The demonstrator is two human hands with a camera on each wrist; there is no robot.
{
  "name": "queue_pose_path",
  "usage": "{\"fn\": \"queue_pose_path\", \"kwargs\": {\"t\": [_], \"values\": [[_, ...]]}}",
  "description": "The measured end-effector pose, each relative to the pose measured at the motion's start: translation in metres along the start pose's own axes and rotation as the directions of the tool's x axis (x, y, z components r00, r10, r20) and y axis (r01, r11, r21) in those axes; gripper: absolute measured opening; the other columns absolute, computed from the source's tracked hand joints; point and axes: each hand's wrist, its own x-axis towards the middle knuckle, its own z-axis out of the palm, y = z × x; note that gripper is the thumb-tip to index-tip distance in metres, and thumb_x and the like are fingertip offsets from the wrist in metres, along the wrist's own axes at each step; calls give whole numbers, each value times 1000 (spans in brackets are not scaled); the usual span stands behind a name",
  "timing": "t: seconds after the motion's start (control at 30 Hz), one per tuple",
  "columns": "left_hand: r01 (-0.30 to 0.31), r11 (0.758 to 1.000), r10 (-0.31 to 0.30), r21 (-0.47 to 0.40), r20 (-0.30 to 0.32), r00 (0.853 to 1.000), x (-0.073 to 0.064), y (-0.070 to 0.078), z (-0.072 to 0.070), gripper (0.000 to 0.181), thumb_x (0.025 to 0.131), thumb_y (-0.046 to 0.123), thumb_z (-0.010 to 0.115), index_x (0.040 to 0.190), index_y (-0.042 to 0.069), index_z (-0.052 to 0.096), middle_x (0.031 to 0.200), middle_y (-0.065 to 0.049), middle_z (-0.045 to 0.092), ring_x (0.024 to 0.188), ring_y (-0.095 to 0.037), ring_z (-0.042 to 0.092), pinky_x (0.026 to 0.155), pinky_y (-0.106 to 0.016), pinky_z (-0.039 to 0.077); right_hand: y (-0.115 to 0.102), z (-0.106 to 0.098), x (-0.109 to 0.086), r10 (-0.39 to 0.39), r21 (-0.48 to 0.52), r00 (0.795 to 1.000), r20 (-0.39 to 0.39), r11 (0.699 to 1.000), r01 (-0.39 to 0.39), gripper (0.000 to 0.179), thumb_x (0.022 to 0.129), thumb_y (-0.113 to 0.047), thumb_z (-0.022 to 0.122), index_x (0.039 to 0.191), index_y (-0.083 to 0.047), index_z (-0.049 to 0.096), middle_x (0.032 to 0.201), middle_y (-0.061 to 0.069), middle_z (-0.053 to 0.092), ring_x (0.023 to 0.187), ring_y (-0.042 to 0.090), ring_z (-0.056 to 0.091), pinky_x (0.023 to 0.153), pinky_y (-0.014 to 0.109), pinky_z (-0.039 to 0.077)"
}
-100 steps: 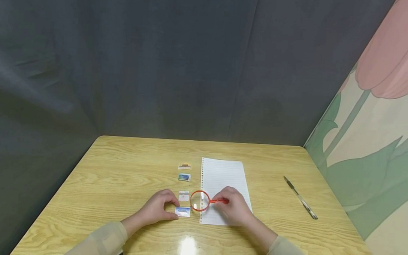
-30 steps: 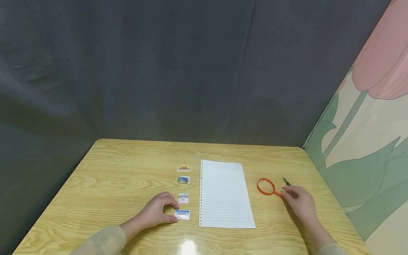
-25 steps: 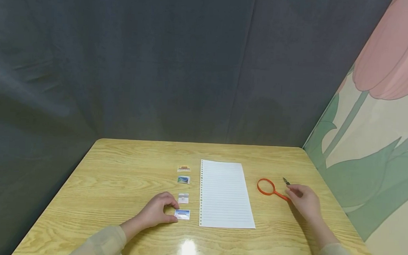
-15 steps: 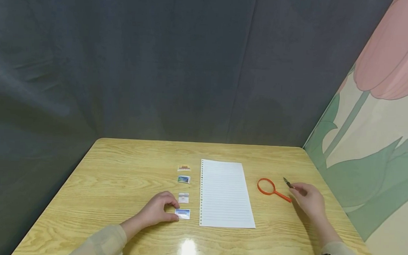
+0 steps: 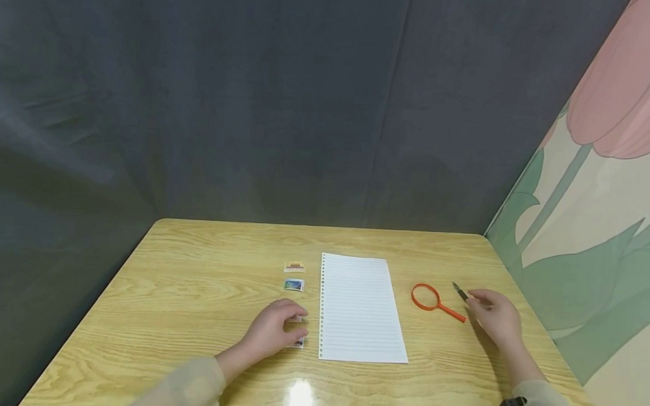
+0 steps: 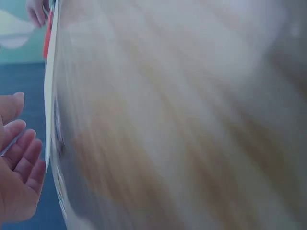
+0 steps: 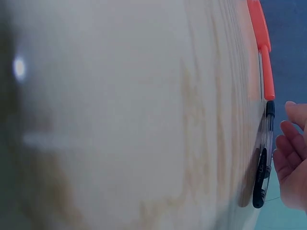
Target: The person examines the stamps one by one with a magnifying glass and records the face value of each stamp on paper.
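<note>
nearest, the left hand (image 5: 272, 328) arches over two near cards (image 5: 299, 344), thumb and fingers apart; i cannot tell whether it touches them. the right hand (image 5: 497, 318), also with thumb and fingers apart, is at the pen (image 5: 460, 292); contact is unclear. the magnifying glass (image 5: 451, 314) lies just beside, probably for easy reach. between the hands a lined sheet (image 5: 361, 309) lies flat on the surface (image 5: 209, 282); two far cards (image 5: 294, 284) continue the column along its holed edge, seemingly for order. no container shows.

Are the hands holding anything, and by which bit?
Nothing looks held. The right hand is at the pen, not closed around it. The left hand partly covers two small cards, not visibly gripping either.
</note>
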Motion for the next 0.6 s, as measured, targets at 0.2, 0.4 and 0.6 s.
{"fn": "queue_pose_path", "kwargs": {"t": [0.2, 0.4, 0.6], "values": [[-63, 992, 60, 107, 26, 998, 15, 25, 19, 38, 85, 23, 80, 119, 9, 71, 119, 0, 68, 114, -20, 60, 100, -37, 49, -1, -1, 2, 18, 1, 999, 36, 1000, -18, 33, 97, -18, 64, 121, 6, 64, 115, 31, 64, 100, 48, 61, 79, 58, 51], [-90, 982, 86, 167, 36, 996, 25, 43, 37, 44, 85, 26, 80, 124, 8, 69, 125, -3, 67, 117, -21, 60, 102, -35, 48, 5, 1, 4, 11, -10, 999, 42, 1000, -11, 35, 95, -17, 67, 121, 6, 63, 113, 29, 66, 101, 47, 62, 83, 58, 48], [-91, 974, 86, 207, 35, 996, 30, 46, 54, 50, 82, 29, 82, 126, 8, 68, 128, -4, 66, 118, -21, 59, 104, -34, 46, 10, 0, 5, 5, -6, 998, 66, 1000, -4, 39, 96, -19, 66, 125, 6, 61, 116, 28, 65, 103, 47, 62, 85, 59, 47]]}}
